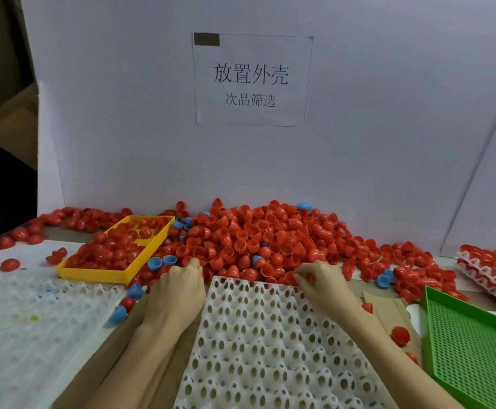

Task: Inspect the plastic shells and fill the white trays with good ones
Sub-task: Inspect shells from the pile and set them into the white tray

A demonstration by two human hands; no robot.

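Observation:
A big heap of red plastic shells (258, 237) with a few blue shells (155, 262) lies along the white back board. In front of it lies a white tray (258, 343) with rows of bare oval holes. My left hand (179, 287) reaches to the heap's near edge just left of the tray's far corner, fingers curled among the shells. My right hand (320, 281) is at the tray's far right corner, its fingers pinching a red shell (310, 277) that is mostly hidden.
A yellow tray (75, 271) holding red shells stands at left. A green mesh tray (477, 349) is at right. Filled white trays (488, 270) are stacked at far right, another white tray (28, 320) at left. Loose shells dot the cardboard.

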